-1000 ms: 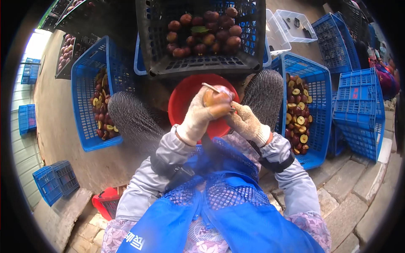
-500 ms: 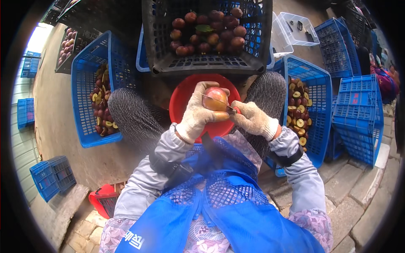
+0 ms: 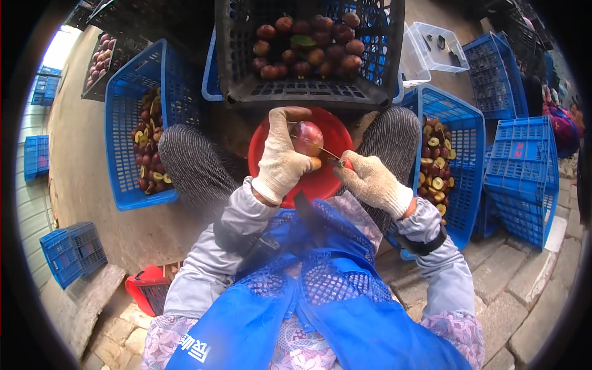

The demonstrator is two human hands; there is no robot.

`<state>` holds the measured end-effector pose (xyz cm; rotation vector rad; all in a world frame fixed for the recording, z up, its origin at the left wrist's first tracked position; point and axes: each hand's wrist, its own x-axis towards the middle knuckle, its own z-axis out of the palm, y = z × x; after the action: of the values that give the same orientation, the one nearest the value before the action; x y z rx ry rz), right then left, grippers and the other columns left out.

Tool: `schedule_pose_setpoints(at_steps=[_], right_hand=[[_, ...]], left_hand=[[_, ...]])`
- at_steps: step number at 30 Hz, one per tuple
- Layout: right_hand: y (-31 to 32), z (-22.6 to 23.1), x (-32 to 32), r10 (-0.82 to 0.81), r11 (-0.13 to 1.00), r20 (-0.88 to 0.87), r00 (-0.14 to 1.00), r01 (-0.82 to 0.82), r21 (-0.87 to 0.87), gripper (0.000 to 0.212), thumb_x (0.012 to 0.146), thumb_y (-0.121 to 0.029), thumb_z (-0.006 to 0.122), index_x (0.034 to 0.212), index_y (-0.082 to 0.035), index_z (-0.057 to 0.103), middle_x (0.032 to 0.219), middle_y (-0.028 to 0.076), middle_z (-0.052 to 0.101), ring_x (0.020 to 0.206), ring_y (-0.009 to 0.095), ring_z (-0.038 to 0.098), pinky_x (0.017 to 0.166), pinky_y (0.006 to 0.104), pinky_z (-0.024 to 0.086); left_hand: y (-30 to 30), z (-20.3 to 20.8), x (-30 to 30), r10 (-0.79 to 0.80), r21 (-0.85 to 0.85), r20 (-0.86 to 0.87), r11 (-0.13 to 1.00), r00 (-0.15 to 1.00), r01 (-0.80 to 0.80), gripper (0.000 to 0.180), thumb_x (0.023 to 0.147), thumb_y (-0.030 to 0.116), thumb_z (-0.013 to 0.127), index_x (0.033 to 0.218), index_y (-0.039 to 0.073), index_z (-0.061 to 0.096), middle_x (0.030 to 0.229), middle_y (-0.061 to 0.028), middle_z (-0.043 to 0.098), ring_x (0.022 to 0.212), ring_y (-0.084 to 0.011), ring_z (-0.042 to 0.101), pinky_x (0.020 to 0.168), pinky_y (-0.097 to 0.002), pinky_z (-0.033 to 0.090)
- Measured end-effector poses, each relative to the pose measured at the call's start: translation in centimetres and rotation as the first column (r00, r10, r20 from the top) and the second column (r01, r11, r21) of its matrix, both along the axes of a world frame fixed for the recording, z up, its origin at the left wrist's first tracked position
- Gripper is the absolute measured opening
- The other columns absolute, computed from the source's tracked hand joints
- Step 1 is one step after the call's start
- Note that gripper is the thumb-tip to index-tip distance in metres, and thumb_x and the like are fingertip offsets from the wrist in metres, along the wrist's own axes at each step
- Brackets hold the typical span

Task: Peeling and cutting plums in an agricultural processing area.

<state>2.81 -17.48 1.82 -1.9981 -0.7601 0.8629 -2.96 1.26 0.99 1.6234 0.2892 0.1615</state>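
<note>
My left hand (image 3: 282,157), in a whitish work glove, holds a red plum (image 3: 307,138) between thumb and fingers. Gloved too, my right hand (image 3: 374,179) is closed round the red handle of a small knife (image 3: 335,158). The thin blade points up and left to the plum's lower right side; whether it touches the skin or cuts in, I cannot tell. Both hands are over a red basin (image 3: 327,191) between my knees. Just beyond it, a black crate (image 3: 308,94) holds several whole plums (image 3: 316,57) and a green leaf (image 3: 303,41).
Blue crates with cut plums stand on my left (image 3: 115,154) and right (image 3: 470,132). Stacked blue crates (image 3: 521,179) are farther right. A clear plastic bin (image 3: 439,46) with small dark items lies at the back right. A red dustpan-like thing (image 3: 148,290) is behind on the left.
The plum has turned in my left hand and moved slightly up and left. My right hand with the knife has shifted a little right and down, showing more of the blade.
</note>
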Motion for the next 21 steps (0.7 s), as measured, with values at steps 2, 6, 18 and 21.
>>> schedule_pose_setpoints(at_steps=[2,6,18,21], right_hand=[[0.0,1.1,0.0,-0.003,0.999,0.0,1.0,0.003,-0.047,0.022,0.088,-0.027,0.056,0.085,-0.006,0.05,0.06,0.015,0.053,0.057,0.032,0.057,0.053,0.037,0.043],[-0.7,1.5,-0.6,0.037,0.994,0.121,0.992,-0.024,-0.107,0.025,0.088,-0.029,0.054,0.084,-0.005,0.052,0.059,0.019,0.053,0.059,0.036,0.059,0.053,0.039,0.044],[5.4,0.1,10.8,0.014,0.942,0.578,0.816,0.183,-0.281,0.031,0.09,-0.028,0.038,0.097,-0.002,0.054,0.083,0.024,0.062,0.081,0.04,0.06,0.069,0.0483,0.047],[8.8,-4.9,15.8,0.096,0.866,0.553,0.828,0.204,-0.457,0.027,0.085,-0.022,0.046,0.098,-0.002,0.059,0.096,0.022,0.062,0.091,0.037,0.06,0.08,0.0447,0.048]], left_hand=[[0.0,0.2,0.0,0.008,0.025,-0.017,1.0,1.0,-0.008,0.075,0.045,-0.013,0.067,0.112,0.008,0.04,0.111,-0.0073,0.049,0.101,-0.0181,0.048,0.089,-0.0298,0.043],[0.4,-0.3,-0.2,-0.019,0.202,-0.021,0.979,1.0,0.023,0.077,0.041,-0.011,0.068,0.11,0.008,0.041,0.103,-0.0056,0.049,0.098,-0.018,0.048,0.087,-0.0288,0.044],[5.2,-1.5,3.9,-0.065,-0.99,0.071,0.116,0.995,0.078,0.037,0.083,0.026,0.061,0.105,-0.003,0.053,0.102,-0.0254,0.057,0.099,-0.0392,0.056,0.087,-0.0485,0.049],[4.9,-3.0,4.1,-0.064,-0.997,0.027,0.072,0.998,0.032,0.04,0.086,0.032,0.057,0.103,-0.004,0.054,0.1,-0.0228,0.058,0.097,-0.0382,0.057,0.083,-0.0478,0.05]])
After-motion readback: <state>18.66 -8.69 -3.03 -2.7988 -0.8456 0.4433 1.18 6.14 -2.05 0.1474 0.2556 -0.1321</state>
